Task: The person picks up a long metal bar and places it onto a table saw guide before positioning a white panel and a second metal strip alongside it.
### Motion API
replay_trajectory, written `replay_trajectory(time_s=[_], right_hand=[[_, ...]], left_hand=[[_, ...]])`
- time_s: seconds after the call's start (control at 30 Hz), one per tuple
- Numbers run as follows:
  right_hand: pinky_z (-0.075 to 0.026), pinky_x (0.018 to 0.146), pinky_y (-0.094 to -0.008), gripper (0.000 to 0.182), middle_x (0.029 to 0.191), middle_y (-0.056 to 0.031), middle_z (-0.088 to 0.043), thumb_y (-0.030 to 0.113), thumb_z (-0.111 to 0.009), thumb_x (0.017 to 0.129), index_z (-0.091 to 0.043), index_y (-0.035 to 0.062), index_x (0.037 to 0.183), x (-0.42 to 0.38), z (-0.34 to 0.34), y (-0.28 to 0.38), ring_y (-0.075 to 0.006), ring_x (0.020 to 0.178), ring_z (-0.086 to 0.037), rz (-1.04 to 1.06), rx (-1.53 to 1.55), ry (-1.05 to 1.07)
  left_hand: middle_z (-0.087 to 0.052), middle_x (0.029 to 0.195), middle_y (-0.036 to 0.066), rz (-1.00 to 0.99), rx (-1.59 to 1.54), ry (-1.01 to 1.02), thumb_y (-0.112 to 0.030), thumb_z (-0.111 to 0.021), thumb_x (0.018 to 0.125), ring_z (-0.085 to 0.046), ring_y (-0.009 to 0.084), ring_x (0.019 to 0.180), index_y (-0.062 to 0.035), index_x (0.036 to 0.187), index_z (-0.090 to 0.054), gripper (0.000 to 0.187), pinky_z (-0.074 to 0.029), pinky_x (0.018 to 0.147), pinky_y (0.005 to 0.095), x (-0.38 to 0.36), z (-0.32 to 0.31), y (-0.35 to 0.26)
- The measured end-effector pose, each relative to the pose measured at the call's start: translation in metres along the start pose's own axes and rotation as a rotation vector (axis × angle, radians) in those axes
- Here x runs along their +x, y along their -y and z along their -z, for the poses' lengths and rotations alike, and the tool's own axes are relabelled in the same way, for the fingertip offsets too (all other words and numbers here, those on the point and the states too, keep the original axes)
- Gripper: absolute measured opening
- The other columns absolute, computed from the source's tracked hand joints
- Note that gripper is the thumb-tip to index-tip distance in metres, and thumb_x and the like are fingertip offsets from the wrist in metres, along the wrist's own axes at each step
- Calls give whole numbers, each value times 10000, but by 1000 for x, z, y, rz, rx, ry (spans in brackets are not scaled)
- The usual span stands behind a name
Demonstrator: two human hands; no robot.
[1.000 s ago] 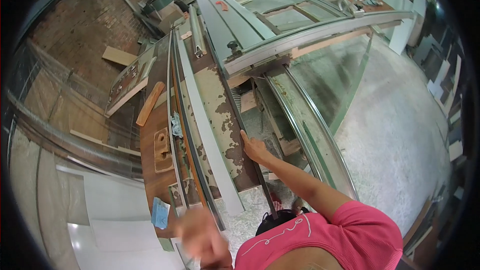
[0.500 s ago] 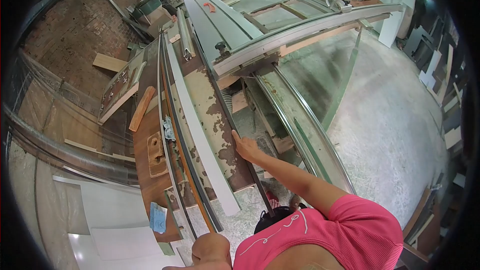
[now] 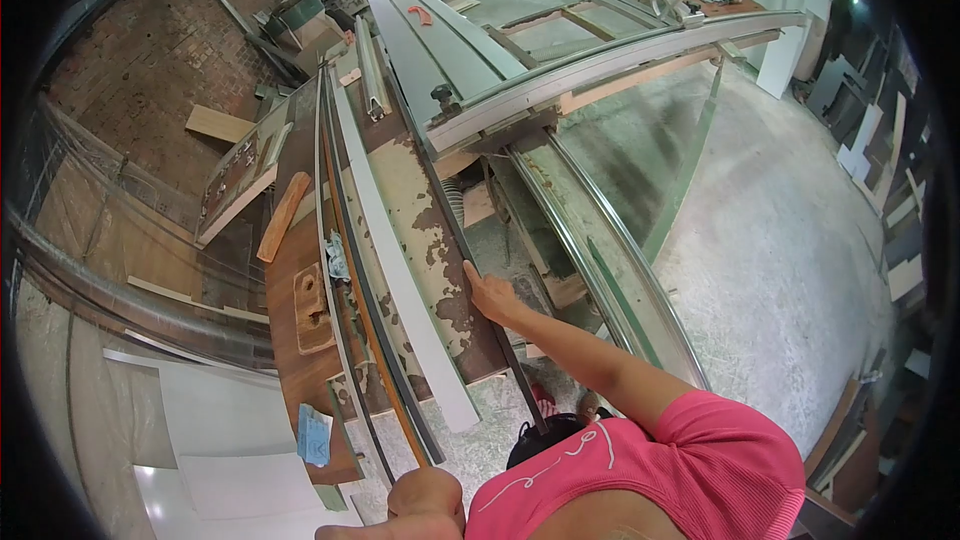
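Note:
My right hand is at the right edge of a long worn bench with peeling cream and brown paint. Its fingers close over a long, thin dark strip, with one digit pointing forward along it. The strip runs from far up the bench back to my waist. Left of it lies a long white strip, flat on the bench. Of my left arm only a bent part shows at the bottom edge; the left hand is out of sight.
A sliding-table saw's metal rails and crossbeam stand to the right. Orange-edged strips, a wooden block with holes and a blue packet lie left. White sheets are lower left. Offcuts line the far right.
The bent left arm at the bottom edge has shifted slightly, with more of it showing toward the left. My right hand stays on the dark strip.

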State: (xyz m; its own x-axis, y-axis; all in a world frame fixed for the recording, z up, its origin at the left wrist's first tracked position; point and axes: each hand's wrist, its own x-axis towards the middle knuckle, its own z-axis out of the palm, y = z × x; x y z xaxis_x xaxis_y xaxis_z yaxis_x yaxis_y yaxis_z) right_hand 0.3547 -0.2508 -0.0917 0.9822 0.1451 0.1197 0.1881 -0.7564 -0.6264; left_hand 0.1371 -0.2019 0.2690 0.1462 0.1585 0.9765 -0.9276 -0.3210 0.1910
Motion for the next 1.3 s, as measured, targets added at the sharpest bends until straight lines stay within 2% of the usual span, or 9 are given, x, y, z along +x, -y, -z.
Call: replay_trajectory(time_s=[0.1, 0.67, 0.73, 0.8, 0.87, 0.9, 0.97, 1.17, 1.3], right_hand=[[-481, 597, -419, 676, 798, -220, -567, 145, -554, 764, -224, 86, 1352, 4, -7, -3, -361, 680, -582, -20, 37, 26], [-475, 526, -428, 538, 691, -200, -568, 100, -450, 790, -319, 65, 1311, 5, -18, -7, -344, 600, -582, 18, -38, -61], [-474, 515, -422, 545, 679, -193, -566, 98, -453, 787, -316, 64, 1313, 4, -20, -9, -335, 589, -581, 47, -62, -56], [-473, 511, -417, 568, 679, -183, -570, 102, -486, 770, -319, 51, 1310, 5, -20, -10, -323, 578, -578, 81, -58, -111], [-473, 511, -415, 585, 675, -179, -569, 104, -506, 755, -322, 40, 1307, 3, -25, -13, -318, 576, -576, 95, -76, -130], [-472, 512, -413, 603, 671, -175, -569, 107, -526, 740, -325, 30, 1303, 4, -26, -12, -313, 573, -575, 102, -97, -164], [-472, 514, -411, 610, 667, -171, -567, 105, -530, 731, -329, 26, 1302, 5, -25, -12, -313, 569, -571, 106, -87, -156], [-473, 525, -402, 602, 661, -164, -568, 93, -512, 738, -322, 10, 1303, 4, -20, -12, -311, 580, -573, 115, -72, -146], [-473, 533, -412, 577, 665, -173, -573, 98, -507, 753, -327, -2, 1291, 7, -18, -10, -316, 589, -578, 83, -85, -76]], left_hand=[[-335, 852, -45, 15, -27, -28, -233, -650, 744, -375, 108, 763, -142, 903, -414, 298, -307, 687, 303, 0, -5, 2], [-346, 891, -66, 5, -39, -46, -148, -615, 774, -374, 112, 774, -198, 1052, -437, 333, -306, 719, 320, -11, 6, -21], [-352, 914, -43, 158, -28, -68, -238, -645, 747, -375, 117, 812, -206, 1137, -421, 451, -313, 738, 354, -23, 17, -27], [-477, 1044, 55, 250, -240, 65, -212, -480, 801, -436, 169, 896, 21, 1123, -393, 406, -259, 964, 341, -36, 15, 2], [-458, 839, 101, 620, 646, 364, 4, -537, 687, -502, 181, 785, -4, 967, -510, 281, -398, 732, 289, -64, 26, 26], [-476, 915, 131, 644, 516, 544, -8, -525, 736, -510, 186, 827, -21, 1122, -468, 390, -412, 740, 272, -96, 26, 52], [-475, 998, 123, 1187, 533, 712, -143, -571, 810, -505, 236, 828, -28, 1161, -427, 397, -414, 773, 323, -171, 39, 66], [-485, 981, 201, 1313, 560, 968, -282, -567, 824, -548, 260, 709, 14, 1291, -276, 626, -450, 693, 368, -329, 62, 48], [-501, 967, 351, 1420, 471, 1014, -278, -498, 852, -516, 485, 860, 5, 1308, -192, 618, -426, 733, 490, -336, 50, 48]])
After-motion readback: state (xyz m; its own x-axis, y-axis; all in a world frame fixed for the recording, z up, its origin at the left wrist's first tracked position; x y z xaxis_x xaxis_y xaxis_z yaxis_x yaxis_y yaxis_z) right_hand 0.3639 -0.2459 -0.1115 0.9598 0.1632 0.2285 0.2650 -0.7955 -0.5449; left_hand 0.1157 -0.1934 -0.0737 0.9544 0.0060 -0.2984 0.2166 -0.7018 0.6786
